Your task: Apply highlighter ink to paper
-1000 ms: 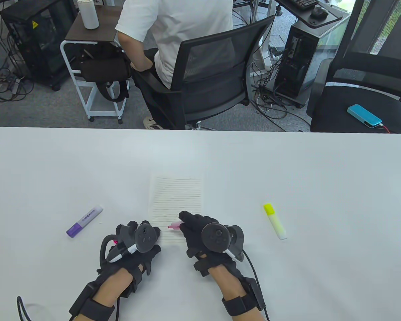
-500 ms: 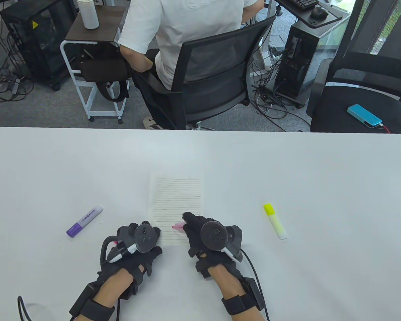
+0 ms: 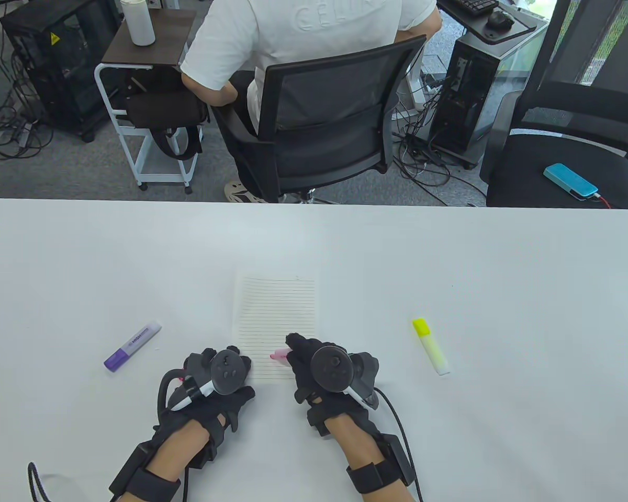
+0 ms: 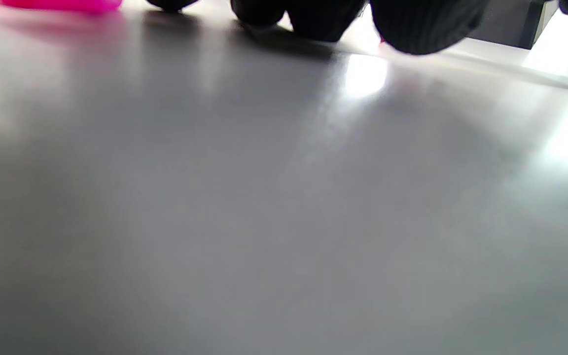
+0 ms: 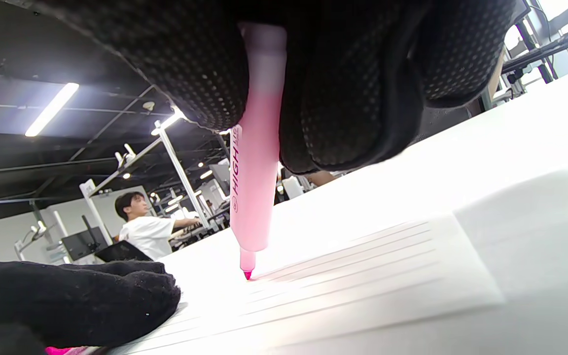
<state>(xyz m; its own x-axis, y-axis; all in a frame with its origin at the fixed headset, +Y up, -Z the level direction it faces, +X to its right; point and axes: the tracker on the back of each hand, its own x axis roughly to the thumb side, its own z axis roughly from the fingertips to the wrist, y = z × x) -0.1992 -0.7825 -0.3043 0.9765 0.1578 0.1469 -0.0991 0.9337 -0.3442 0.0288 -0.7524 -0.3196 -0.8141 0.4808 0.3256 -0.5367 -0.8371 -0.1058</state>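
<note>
Your right hand (image 3: pixel 314 366) grips the pink highlighter (image 5: pixel 254 187) with its long axis running steeply down from your fingers (image 5: pixel 353 98), tip lowermost and pointing toward your left, touching the lined paper (image 3: pixel 275 324) near the sheet's lower part. In the table view only a short pink stub (image 3: pixel 278 355) shows past your knuckles, aimed left across the ruled lines. The barrel is a pale, translucent pink plastic with a darker "HIGH" print running along it, narrowing to a small collar and a deep pink chisel tip (image 5: pixel 248 274). The paper is a narrow white rectangle with thin dark rules, lying flat on the smooth, matte white desk (image 3: pixel 502 293), its long side running away from you. Your left hand (image 3: pixel 217 374) rests palm down on the desk at the paper's lower left corner, fingers curled onto the sheet's edge; a bright magenta piece (image 4: pixel 62 5), likely the cap, lies just beside its fingers, though you cannot tell whether the hand holds it. Both gloves are black knit with a dotted grip texture. A purple highlighter (image 3: pixel 132 346) lies to your left, capped, slanting up to the right; a yellow highlighter (image 3: pixel 430 346) lies well to your right, its bright cap at the far end.
</note>
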